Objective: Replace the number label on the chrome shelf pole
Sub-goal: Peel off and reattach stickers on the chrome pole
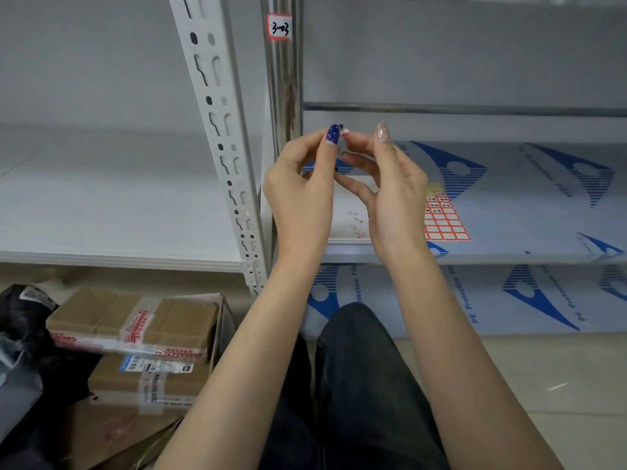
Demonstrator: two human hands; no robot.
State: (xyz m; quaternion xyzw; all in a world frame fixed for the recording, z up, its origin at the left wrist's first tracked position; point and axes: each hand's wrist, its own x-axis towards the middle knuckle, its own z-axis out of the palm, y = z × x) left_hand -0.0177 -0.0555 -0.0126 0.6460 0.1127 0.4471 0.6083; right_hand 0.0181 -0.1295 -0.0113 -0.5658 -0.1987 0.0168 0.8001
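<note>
A white shelf [112, 205] is filling the left half of the view. To the right, a shelf wrapped in blue-printed protective film [529, 212] is running off toward the edge, with a second film-covered board [509, 300] sitting below it at floor level. The person is crouching in front, dark trousers [366, 385] showing at the bottom between the two forearms. Taped cardboard boxes [135, 320] are lying stacked on the floor at lower left, beside a dark bag [20, 320].

A white slotted upright [217, 106] is slanting down between the two shelving units, and just right of it the chrome pole [281, 83] is standing upright. The number label [279, 27], red-edged and handwritten "3-03", is sticking to the pole near the top, well above the hands.

The left hand [302, 195] and right hand [393, 195] are meeting in front of the film-covered shelf, just right of the pole. Both are pinching a small scrap [343, 129], whitish with a dark bit, between fingertips drawn narrowly together. The remaining fingers are curling loosely underneath.

A sheet of red-edged labels [446, 222] is lying flat on the film-covered shelf, partly hidden behind the right hand, with its top rows carrying handwriting. A white board [349, 212] is lying beside it under the hands.
</note>
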